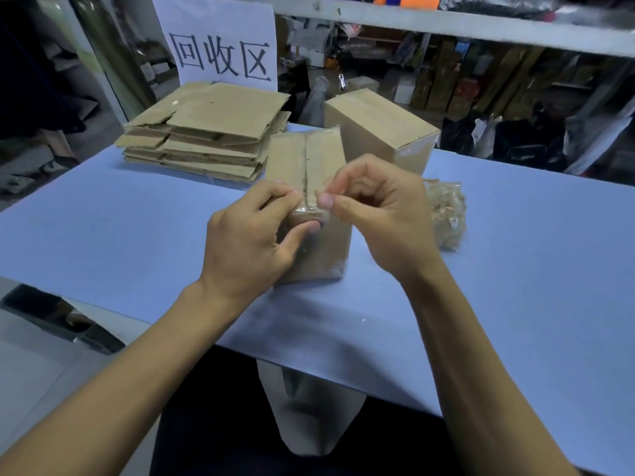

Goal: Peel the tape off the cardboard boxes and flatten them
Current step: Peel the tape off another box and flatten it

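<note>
A small brown cardboard box (pixel 321 159) stands on the blue table (pixel 137 218) in front of me, its top seam covered by clear tape (pixel 305 209). My left hand (pixel 254 231) grips the box's near top edge, thumb on the front face and fingers on top. My right hand (pixel 374 211) has its fingers curled and pinches the tape's end at that near edge, beside the seam. A second, larger taped box (pixel 381 128) stands just behind on the right.
A stack of flattened cardboard (pixel 206 132) lies at the back left under a white paper sign (pixel 223 46). A crumpled wad of peeled tape (pixel 446 214) sits right of the box. Cluttered shelves fill the background beyond the table's far edge.
</note>
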### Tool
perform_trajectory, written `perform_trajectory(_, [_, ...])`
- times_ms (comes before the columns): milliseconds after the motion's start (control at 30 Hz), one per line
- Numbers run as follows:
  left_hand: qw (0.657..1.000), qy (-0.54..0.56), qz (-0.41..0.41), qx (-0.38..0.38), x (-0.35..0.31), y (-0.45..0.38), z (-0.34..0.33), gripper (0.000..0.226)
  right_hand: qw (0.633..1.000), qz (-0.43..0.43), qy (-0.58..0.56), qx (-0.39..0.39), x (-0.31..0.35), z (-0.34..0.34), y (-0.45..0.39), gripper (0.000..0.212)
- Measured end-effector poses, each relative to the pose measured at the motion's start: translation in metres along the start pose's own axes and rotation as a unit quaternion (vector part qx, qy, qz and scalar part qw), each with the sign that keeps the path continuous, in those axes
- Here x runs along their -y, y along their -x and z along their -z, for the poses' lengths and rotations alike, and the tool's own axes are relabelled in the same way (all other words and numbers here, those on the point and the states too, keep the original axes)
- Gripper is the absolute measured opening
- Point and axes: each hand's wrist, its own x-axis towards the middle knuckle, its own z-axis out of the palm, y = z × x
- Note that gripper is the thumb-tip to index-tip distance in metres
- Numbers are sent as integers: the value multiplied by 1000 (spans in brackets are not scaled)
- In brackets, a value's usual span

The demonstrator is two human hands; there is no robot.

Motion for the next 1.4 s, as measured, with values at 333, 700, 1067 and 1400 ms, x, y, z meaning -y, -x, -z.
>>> perform_trajectory(333, [995,-64,64,-52,-27,-7,-14,55,1000,-12,-17,9,2,5,-3,10])
perform_trajectory(700, [982,81,160,-53,-50,-7,-18,14,988,18,150,-26,-52,22,26,39])
perform_trajectory(1067, [946,199,255,16,-41,-12,-8,11,997,-26,57,-46,-53,19,28,42])
perform_trajectory(1400, [902,303,306,24,-32,-15,3,17,996,-17,70,-43,-51,15,27,42])
